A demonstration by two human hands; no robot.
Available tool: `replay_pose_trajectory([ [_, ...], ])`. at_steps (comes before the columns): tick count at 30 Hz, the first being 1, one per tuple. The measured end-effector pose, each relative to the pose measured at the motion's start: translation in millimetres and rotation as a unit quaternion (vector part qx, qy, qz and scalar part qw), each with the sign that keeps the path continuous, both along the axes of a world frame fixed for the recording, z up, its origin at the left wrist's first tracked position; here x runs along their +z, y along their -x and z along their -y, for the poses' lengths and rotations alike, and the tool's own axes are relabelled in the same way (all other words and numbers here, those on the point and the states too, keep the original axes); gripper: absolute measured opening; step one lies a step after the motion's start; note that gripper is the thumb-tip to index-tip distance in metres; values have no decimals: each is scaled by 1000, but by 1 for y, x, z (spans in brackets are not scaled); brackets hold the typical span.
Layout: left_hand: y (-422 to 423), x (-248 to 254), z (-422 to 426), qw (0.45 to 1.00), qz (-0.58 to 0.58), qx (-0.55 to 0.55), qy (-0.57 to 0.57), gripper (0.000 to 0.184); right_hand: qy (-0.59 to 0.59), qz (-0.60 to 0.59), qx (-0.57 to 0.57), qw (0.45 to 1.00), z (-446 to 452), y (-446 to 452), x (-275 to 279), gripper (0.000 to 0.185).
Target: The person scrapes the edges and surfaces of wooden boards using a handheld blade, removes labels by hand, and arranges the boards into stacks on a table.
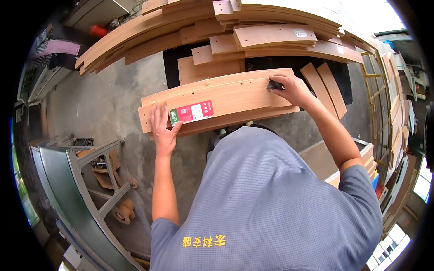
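Grey floor (108,95) is stretching beneath the work area, with a pile of wooden panels (275,36) lying along the far side and a metal frame (106,180) standing at the left. Nearer the person, the top board (235,95) is resting on other boards (244,118), its red, white and green label (192,112) facing up toward its left end. The left hand (163,131) is pressing on that end with fingers spread, beside the label, not closing around anything. Near the right end, the right hand (289,89) is gripping a small dark block (274,85) between thumb and fingers, holding it against the board.
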State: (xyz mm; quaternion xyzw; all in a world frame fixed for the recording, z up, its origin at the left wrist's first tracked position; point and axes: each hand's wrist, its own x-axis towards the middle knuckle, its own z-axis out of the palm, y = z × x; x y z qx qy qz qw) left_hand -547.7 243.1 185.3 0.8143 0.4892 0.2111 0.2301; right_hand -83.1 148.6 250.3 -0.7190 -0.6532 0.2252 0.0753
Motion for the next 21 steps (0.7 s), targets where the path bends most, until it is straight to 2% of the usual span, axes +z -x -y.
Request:
replay_pose_trajectory([
  [5, 4, -6, 0, 1000, 0, 3, -14, 75, 27, 5, 133, 991, -35, -2, 6, 52],
  [8, 3, -7, 1, 999, 21, 20, -12, 75, 60, 28, 167, 984, -58, 38, 24, 50],
  [9, 1, -5, 2, 999, -11, 24, -24, 85, 43, 21, 187, 981, -67, 50, 17, 44],
  [10, 0, -6, 4, 999, -13, 36, -23, 85, 43, 20, 198, 979, -79, 67, 19, 44],
  [12, 0, -9, 3, 997, 44, 63, -16, 101, 110, 45, 247, 962, -106, 112, 24, 38],
  [14, 2, -11, 2, 998, 22, 60, -19, 108, 95, 44, 275, 956, -130, 165, 16, 31],
  [16, 1, -8, 2, 998, 16, 59, -27, 104, 27, 10, 305, 952, -150, 203, -5, 36],
  [17, -2, -3, 4, 997, 21, 68, -12, 102, 11, -13, 287, 958, -147, 210, 0, 40],
  [18, -3, -2, 5, 997, 25, 70, -13, 102, -6, -35, 269, 962, -144, 212, 5, 45],
  [19, -4, -1, 6, 998, 13, 57, -26, 101, 59, -46, 266, 961, -142, 201, 7, 51],
  [21, -11, 2, 10, 998, 5, 51, -37, 101, -21, -68, 306, 949, -116, 159, 8, 50],
])
